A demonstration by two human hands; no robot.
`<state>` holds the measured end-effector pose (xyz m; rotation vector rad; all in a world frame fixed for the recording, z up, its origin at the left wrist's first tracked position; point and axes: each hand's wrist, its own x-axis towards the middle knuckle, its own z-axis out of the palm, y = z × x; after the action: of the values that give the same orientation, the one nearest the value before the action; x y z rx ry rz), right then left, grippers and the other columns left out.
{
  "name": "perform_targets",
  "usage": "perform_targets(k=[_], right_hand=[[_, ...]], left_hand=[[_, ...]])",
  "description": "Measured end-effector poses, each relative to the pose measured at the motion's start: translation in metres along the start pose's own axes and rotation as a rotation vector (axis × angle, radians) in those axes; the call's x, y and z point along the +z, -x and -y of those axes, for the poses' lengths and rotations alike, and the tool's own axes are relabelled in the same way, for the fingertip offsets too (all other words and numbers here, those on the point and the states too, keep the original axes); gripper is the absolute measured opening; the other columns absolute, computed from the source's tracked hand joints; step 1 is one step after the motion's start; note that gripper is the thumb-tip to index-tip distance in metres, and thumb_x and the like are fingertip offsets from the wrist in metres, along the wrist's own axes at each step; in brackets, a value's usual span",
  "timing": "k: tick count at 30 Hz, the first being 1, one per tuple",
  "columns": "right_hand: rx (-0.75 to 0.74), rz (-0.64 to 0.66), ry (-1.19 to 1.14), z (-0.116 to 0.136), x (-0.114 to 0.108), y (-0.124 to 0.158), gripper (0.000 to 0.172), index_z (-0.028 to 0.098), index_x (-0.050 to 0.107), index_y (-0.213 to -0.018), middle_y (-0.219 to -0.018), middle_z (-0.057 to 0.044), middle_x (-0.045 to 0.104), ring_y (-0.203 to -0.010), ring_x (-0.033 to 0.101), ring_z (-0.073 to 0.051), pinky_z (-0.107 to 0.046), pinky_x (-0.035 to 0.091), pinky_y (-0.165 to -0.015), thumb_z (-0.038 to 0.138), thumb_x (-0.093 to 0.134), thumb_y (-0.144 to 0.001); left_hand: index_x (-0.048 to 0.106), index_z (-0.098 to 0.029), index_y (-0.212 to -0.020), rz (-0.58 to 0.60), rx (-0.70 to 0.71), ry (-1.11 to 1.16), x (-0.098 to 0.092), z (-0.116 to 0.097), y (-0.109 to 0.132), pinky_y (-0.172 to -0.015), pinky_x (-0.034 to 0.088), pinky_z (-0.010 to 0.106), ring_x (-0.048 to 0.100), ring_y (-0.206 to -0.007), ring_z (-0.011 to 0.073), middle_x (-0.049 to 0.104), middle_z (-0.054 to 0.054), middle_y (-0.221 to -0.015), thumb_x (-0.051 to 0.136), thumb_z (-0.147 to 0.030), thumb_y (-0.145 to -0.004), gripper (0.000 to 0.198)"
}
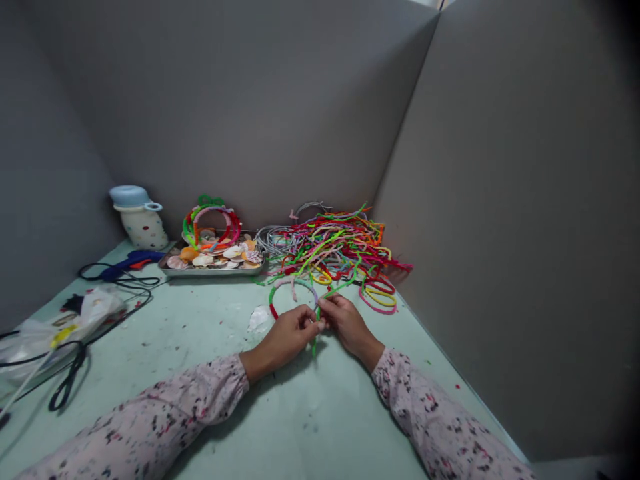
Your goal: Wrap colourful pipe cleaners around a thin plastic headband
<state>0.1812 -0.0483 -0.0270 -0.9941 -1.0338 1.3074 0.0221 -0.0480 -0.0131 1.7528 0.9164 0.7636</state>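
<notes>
Between my two hands is a hoop [273, 293] wrapped in green, red, pink and lilac fuzzy pipe cleaner. My left hand [287, 335] is closed around the lower part of this hoop, thumb and fingertips pinched together. From the right, my right hand [352, 325] pinches a green pipe cleaner [345, 285] against the hoop's right side. One end of that green strand slants up to the right, and a short green end hangs below the fingers. My fingers hide the exact spot where strand and hoop meet.
A metal tray [215, 273] of seashells [203, 260] carries wrapped hoops [235, 228]. Right of it lie wire rings [280, 243], a pipe-cleaner pile [340, 241] and coloured loops [379, 294]. A dotted bottle [144, 229], blue glue gun [123, 265], cables and plastic bag [101, 307] occupy the left.
</notes>
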Motion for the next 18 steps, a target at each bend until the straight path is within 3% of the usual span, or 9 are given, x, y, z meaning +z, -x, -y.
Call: perform_targets(k=[4,13,18], right_hand=[[-0.006,0.033,0.061,-0.0006,0.0006,0.0013,0.027,0.017,0.060,-0.072,-0.057,0.004,0.056,-0.048,0.048,-0.008,-0.020,0.038,-0.047,0.042,0.072,-0.072],[-0.034,-0.023,0.050,-0.0012,-0.0018,-0.0005,0.031,0.017,0.057,-0.071,-0.058,0.003,0.057,-0.047,0.049,-0.007,-0.019,0.037,-0.046,0.046,0.067,-0.077],[0.043,-0.007,-0.058,0.0026,-0.0025,0.0004,0.032,0.018,0.052,-0.068,-0.054,0.006,0.051,-0.043,0.045,-0.005,-0.016,0.031,-0.041,0.043,0.071,-0.073]], left_hand=[[0.054,-0.015,-0.077,-0.002,-0.012,0.004,-0.0003,0.0038,-0.0027,-0.052,0.029,0.021,0.040,-0.055,0.0090,0.049,-0.003,-0.062,0.055,-0.038,-0.080,0.024],[0.052,-0.016,-0.073,0.013,0.021,-0.019,-0.0005,0.0058,-0.0031,-0.055,0.031,0.021,0.040,-0.057,0.0096,0.049,-0.003,-0.063,0.051,-0.033,-0.080,0.018],[0.052,-0.016,-0.073,0.046,0.054,-0.066,-0.0023,0.0064,-0.0055,-0.059,0.034,0.022,0.045,-0.063,0.0109,0.053,-0.002,-0.066,0.051,-0.029,-0.080,0.015]])
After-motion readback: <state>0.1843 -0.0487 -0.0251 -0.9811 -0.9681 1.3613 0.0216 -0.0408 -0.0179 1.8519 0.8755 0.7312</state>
